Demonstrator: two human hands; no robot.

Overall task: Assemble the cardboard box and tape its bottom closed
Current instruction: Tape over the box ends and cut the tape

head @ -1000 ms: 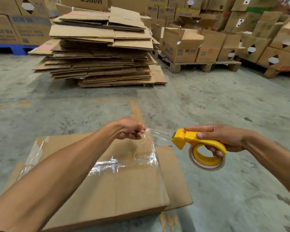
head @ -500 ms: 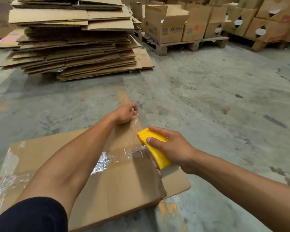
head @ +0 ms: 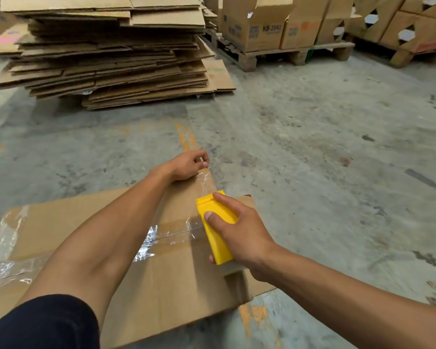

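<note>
Down on the gray floor sits the cardboard box, with its taped side facing up. Shiny clear tape runs across the top of the box. The right hand is wrapped tight around a yellow tape dispenser, which presses down on the box near its right edge. The left hand reaches to the far edge of the box. Its fingers are pinched together on a loose end of the clear tape. A dark sleeve shows at the bottom left. Far behind the box is a big pile of flat cardboard. To the right of the pile, more boxes sit on a wooden pallet.
</note>
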